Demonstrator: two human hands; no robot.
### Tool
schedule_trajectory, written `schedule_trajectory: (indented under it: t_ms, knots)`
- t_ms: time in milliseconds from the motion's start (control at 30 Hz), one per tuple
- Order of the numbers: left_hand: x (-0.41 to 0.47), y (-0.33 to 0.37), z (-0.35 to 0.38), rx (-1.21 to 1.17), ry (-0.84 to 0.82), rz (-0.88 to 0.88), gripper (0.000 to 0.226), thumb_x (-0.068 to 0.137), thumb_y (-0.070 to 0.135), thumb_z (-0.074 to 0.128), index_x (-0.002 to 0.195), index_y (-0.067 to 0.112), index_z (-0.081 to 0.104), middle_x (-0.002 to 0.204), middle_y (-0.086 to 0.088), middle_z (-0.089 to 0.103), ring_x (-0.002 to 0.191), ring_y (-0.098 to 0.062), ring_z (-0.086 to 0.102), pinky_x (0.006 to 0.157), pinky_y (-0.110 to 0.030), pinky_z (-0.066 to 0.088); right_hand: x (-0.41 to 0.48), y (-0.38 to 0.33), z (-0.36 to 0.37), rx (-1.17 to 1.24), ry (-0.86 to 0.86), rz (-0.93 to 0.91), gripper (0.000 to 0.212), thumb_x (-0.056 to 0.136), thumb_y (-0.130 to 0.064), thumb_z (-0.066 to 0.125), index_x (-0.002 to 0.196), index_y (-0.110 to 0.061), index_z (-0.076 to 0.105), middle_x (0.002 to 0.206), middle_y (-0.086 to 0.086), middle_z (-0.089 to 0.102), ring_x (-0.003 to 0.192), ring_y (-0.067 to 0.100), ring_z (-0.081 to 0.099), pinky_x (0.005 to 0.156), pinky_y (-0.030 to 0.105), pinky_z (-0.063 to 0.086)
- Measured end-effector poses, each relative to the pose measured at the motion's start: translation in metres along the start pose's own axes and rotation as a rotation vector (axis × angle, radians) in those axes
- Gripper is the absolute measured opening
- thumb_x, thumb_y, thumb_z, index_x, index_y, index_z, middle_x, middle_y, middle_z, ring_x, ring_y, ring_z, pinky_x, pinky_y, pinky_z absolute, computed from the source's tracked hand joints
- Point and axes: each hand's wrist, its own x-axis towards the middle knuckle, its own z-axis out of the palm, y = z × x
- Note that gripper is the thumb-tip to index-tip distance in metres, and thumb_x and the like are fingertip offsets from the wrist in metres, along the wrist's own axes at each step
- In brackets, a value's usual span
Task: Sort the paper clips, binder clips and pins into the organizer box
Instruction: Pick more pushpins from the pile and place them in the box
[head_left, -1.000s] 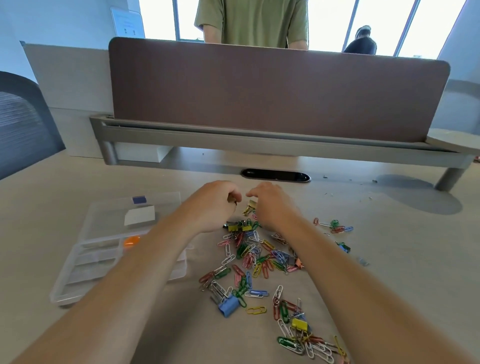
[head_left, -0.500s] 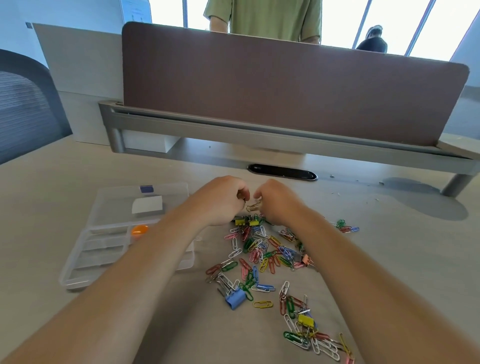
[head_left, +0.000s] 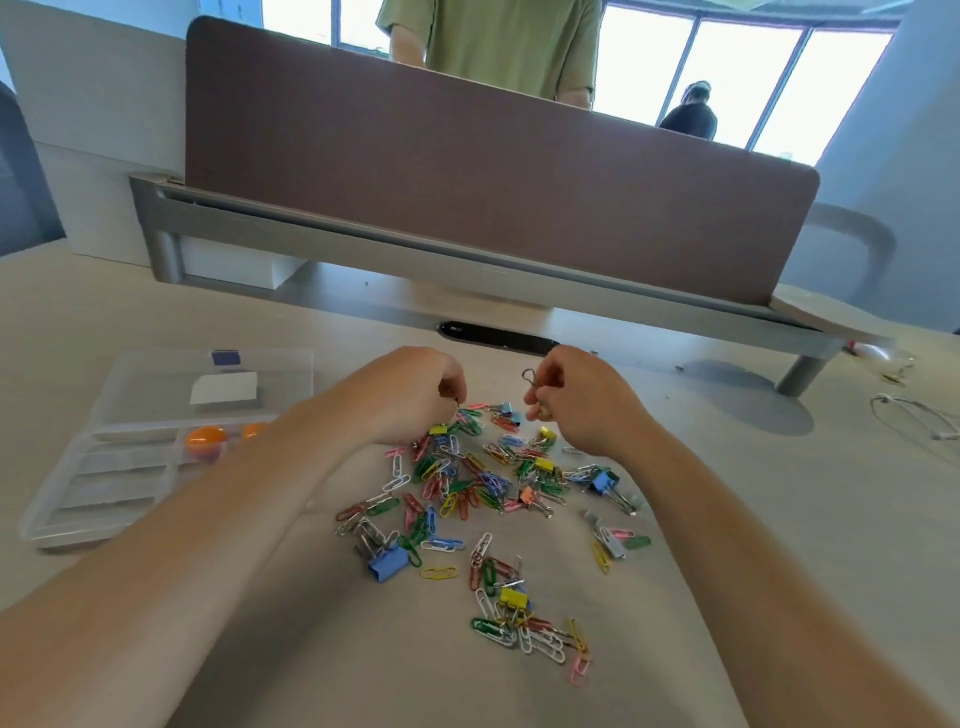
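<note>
Two bare arms reach across a pale surface (head_left: 156, 317) toward a scatter of coloured clips (head_left: 467, 480) lying near its middle. We see the right hand (head_left: 582, 400) raised just above the far end of the scatter. It pinches a small grey clip (head_left: 530, 378) between thumb and fingers (head_left: 540, 397), and the clip's wire loop stands up clear of the knuckles. The left hand (head_left: 415, 395) hovers near it without touching it, fingers (head_left: 451, 383) curled in toward the palm. A dark speck shows at their tips, but we cannot tell whether they hold anything.

The organizer box (head_left: 62, 525) lies open toward the left edge of the surface, apart from the scatter. Its clear lid (head_left: 156, 379) is folded back flat on the far side. Two orange pieces (head_left: 206, 440) sit in a compartment next to the hinge, and the left forearm crosses above the box's near right corner.

In the scatter, we pick out a blue binder clip (head_left: 387, 564) on the near left. A yellow binder clip (head_left: 513, 598) sits in the cluster nearest the person, and a second blue clip (head_left: 602, 480) lies toward the right.

A brown divider (head_left: 467, 182) runs along the far edge of the surface, with a person in a green shirt (head_left: 509, 41) standing behind it. A white cable (head_left: 914, 415) trails in at the right edge.
</note>
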Motion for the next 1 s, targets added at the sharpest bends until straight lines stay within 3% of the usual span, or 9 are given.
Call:
schedule_trajectory:
  t_ms: [67, 200, 300, 433, 533, 600, 700, 833, 1000]
  knots:
    - [-0.002, 0.012, 0.004, 0.005, -0.026, 0.018, 0.018, 0.093, 0.019, 0.055, 0.106, 0.024, 0.067, 0.104, 0.006, 0.063, 0.087, -0.011, 0.058, 0.067, -0.024, 0.043, -0.013, 0.005, -0.012, 0.058, -0.029, 0.010, 0.015, 0.097, 0.000, 0.048, 0.096, -0.014, 0.051, 0.090, 0.007, 0.070, 0.078, 0.020, 0.070, 0.077, 0.034, 0.059]
    - [-0.010, 0.032, 0.010, 0.017, -0.054, 0.066, 0.018, 0.094, 0.021, 0.055, 0.106, 0.028, 0.066, 0.102, 0.009, 0.059, 0.084, -0.008, 0.059, 0.071, -0.025, 0.049, -0.029, 0.023, -0.028, -0.020, -0.025, 0.048, 0.021, 0.095, 0.005, 0.044, 0.099, -0.013, 0.053, 0.082, 0.005, 0.068, 0.070, 0.018, 0.062, 0.064, 0.028, 0.053]
    - [-0.014, 0.045, 0.016, 0.000, -0.070, 0.081, 0.018, 0.094, 0.022, 0.056, 0.107, 0.027, 0.066, 0.107, 0.007, 0.063, 0.087, -0.010, 0.063, 0.078, -0.033, 0.054, -0.034, 0.040, -0.035, -0.132, -0.023, 0.097, 0.019, 0.094, -0.003, 0.048, 0.105, -0.007, 0.063, 0.095, 0.007, 0.069, 0.078, 0.018, 0.063, 0.072, 0.031, 0.052]
    - [-0.015, 0.060, 0.025, -0.018, -0.081, 0.104, 0.017, 0.094, 0.022, 0.057, 0.108, 0.024, 0.066, 0.099, 0.009, 0.062, 0.080, -0.003, 0.061, 0.062, -0.020, 0.043, -0.048, 0.056, -0.041, -0.237, -0.065, 0.150, 0.011, 0.093, -0.016, 0.057, 0.095, -0.007, 0.063, 0.095, 0.009, 0.065, 0.078, 0.020, 0.055, 0.066, 0.029, 0.043]
    - [-0.015, 0.071, 0.030, -0.029, -0.067, 0.120, 0.015, 0.093, 0.022, 0.060, 0.105, 0.025, 0.068, 0.103, 0.008, 0.064, 0.084, -0.005, 0.061, 0.067, -0.021, 0.043, -0.052, 0.065, -0.037, -0.296, -0.063, 0.179, 0.005, 0.092, -0.014, 0.057, 0.087, -0.013, 0.057, 0.092, 0.004, 0.061, 0.074, 0.017, 0.052, 0.057, 0.024, 0.039]
    - [-0.016, 0.077, 0.032, -0.051, -0.057, 0.117, 0.016, 0.092, 0.020, 0.061, 0.106, 0.022, 0.068, 0.104, 0.006, 0.064, 0.087, -0.007, 0.061, 0.074, -0.024, 0.047, -0.052, 0.071, -0.032, -0.299, -0.062, 0.190, 0.003, 0.090, -0.015, 0.060, 0.088, -0.013, 0.060, 0.094, 0.004, 0.063, 0.077, 0.018, 0.056, 0.059, 0.026, 0.044]
    - [-0.016, 0.081, 0.035, -0.065, -0.046, 0.113, 0.018, 0.093, 0.019, 0.059, 0.109, 0.021, 0.068, 0.103, 0.005, 0.065, 0.087, -0.008, 0.061, 0.077, -0.025, 0.050, -0.053, 0.073, -0.026, -0.299, -0.076, 0.195, 0.023, 0.085, -0.030, 0.071, 0.097, -0.010, 0.066, 0.097, 0.005, 0.066, 0.084, 0.022, 0.060, 0.070, 0.032, 0.050]
    - [-0.020, 0.081, 0.037, -0.065, -0.058, 0.095, 0.018, 0.094, 0.019, 0.057, 0.110, 0.021, 0.066, 0.099, 0.005, 0.065, 0.086, -0.008, 0.062, 0.072, -0.022, 0.048, -0.056, 0.071, -0.022, -0.292, -0.089, 0.207, 0.027, 0.082, -0.030, 0.071, 0.099, -0.009, 0.067, 0.096, 0.007, 0.067, 0.082, 0.023, 0.062, 0.065, 0.031, 0.048]
    - [-0.022, 0.078, 0.040, -0.058, -0.075, 0.072, 0.017, 0.096, 0.019, 0.055, 0.108, 0.026, 0.065, 0.098, 0.007, 0.065, 0.081, -0.012, 0.065, 0.070, -0.028, 0.053, -0.060, 0.062, -0.018, -0.323, -0.123, 0.176, 0.017, 0.079, -0.024, 0.068, 0.079, -0.009, 0.060, 0.074, 0.005, 0.057, 0.064, 0.020, 0.049, 0.053, 0.027, 0.038]
